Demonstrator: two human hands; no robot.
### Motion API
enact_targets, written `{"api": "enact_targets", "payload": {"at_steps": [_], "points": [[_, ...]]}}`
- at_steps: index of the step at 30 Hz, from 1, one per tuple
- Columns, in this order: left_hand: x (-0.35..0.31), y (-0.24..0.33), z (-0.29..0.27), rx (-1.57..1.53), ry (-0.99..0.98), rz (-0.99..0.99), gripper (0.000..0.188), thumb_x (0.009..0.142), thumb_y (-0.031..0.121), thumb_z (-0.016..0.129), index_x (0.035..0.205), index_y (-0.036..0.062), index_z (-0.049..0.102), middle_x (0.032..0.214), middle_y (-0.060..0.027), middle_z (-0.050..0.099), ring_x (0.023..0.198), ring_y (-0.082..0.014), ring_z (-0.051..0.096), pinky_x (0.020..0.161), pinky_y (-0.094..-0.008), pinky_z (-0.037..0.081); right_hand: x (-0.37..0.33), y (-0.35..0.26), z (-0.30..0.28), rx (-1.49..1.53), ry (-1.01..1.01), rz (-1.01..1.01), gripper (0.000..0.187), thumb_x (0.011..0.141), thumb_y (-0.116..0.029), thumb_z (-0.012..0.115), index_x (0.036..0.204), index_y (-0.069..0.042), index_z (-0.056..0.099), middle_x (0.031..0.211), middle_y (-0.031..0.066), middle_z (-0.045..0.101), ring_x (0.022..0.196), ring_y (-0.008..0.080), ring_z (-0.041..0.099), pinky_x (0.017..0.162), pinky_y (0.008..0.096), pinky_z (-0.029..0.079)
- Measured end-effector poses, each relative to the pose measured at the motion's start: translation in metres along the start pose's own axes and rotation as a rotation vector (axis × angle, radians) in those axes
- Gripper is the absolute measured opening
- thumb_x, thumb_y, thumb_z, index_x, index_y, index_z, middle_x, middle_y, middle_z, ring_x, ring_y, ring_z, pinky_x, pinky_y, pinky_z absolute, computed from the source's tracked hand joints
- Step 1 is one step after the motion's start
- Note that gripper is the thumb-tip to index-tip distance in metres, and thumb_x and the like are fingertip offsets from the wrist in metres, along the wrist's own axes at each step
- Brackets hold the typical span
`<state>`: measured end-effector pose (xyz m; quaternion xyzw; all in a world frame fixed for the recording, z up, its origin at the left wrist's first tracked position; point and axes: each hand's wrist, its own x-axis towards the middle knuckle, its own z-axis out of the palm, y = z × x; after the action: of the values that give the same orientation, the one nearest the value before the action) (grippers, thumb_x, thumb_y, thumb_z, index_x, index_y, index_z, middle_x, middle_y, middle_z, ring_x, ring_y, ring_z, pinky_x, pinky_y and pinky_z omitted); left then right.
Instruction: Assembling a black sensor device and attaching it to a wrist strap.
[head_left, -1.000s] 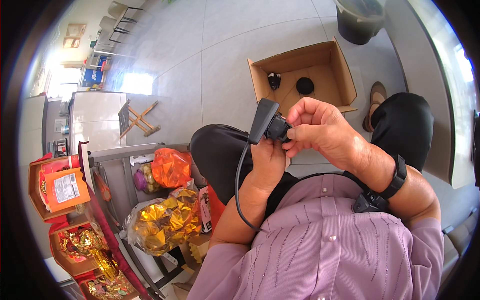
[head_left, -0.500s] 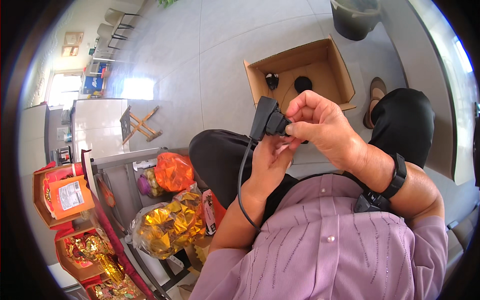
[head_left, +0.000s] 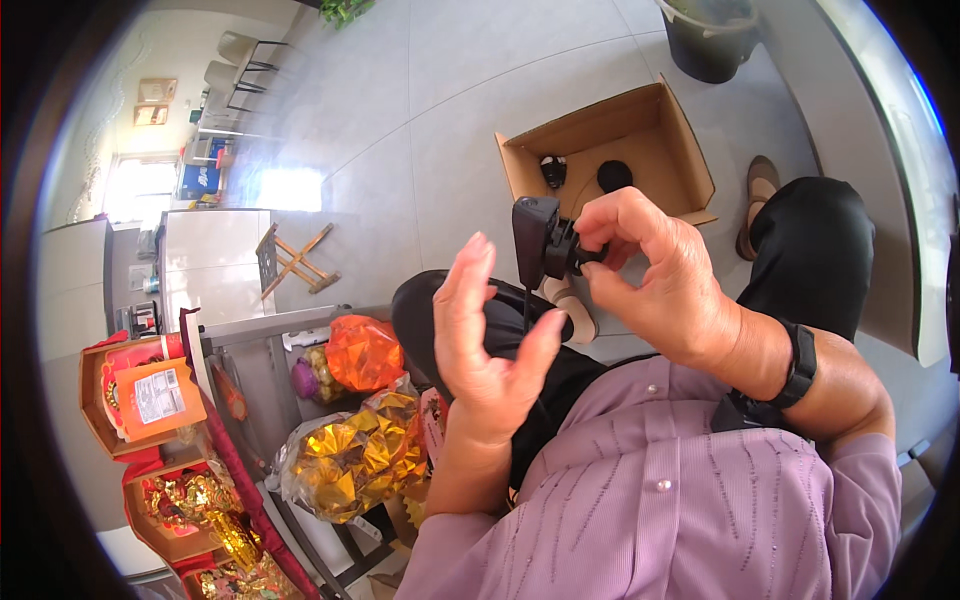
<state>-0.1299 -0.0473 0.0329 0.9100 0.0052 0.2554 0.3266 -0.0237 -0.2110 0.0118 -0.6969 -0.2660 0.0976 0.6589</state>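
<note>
In front of my lap, my right hand (head_left: 660,275) pinches the dark strap-like part of a small black boxy device (head_left: 536,240) between thumb and fingers. The device stands upright, and a thin black cable drops from its lower end behind my left hand. My left hand (head_left: 488,355) is raised beside it, palm showing, thumb and fingers apart, with nothing in it and not touching the device. A black band (head_left: 798,365) circles my right wrist, with another black boxy piece (head_left: 745,412) by its underside.
An open cardboard box (head_left: 690,150) on the floor holds a round black object (head_left: 614,177) and a small black-and-white one (head_left: 553,171). At left are gold foil pieces in clear plastic (head_left: 350,455), an orange bag (head_left: 364,352), red-lined boxes (head_left: 150,400) and a folding stool (head_left: 296,262).
My left hand has let go of the device and moved left, its fingers now spread. My right hand keeps hold of the device, which has turned more upright.
</note>
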Motion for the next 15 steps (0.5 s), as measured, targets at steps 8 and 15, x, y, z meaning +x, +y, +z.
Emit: {"api": "enact_targets", "payload": {"at_steps": [8, 15], "points": [[0.002, -0.005, 0.028, -0.16, 0.132, -0.021, 0.063, 0.078, 0.003, 0.077, 0.132, -0.0088, 0.048, 0.119, -0.0205, 0.061, 0.094, -0.0235, 0.064, 0.078, -0.0323, 0.053, -0.002, 0.001, 0.002, -0.091, 0.001, -0.204, 0.038, 0.071, 0.003, 0.065, 0.107, -0.006, 0.056, 0.082, 0.0084, 0.062, 0.075, 0.0283, 0.064, 0.064, 0.0366, 0.053], [-0.002, -0.007, 0.031, -0.127, 0.127, -0.023, 0.058, 0.081, -0.001, 0.071, 0.132, -0.0103, 0.047, 0.117, -0.0203, 0.061, 0.097, -0.0231, 0.065, 0.081, -0.0321, 0.053, 0.002, 0.001, -0.003, -0.043, -0.061, -0.289, 0.039, 0.071, 0.006, 0.064, 0.108, -0.005, 0.056, 0.083, 0.0098, 0.062, 0.078, 0.0301, 0.064, 0.066, 0.0371, 0.053]]}}
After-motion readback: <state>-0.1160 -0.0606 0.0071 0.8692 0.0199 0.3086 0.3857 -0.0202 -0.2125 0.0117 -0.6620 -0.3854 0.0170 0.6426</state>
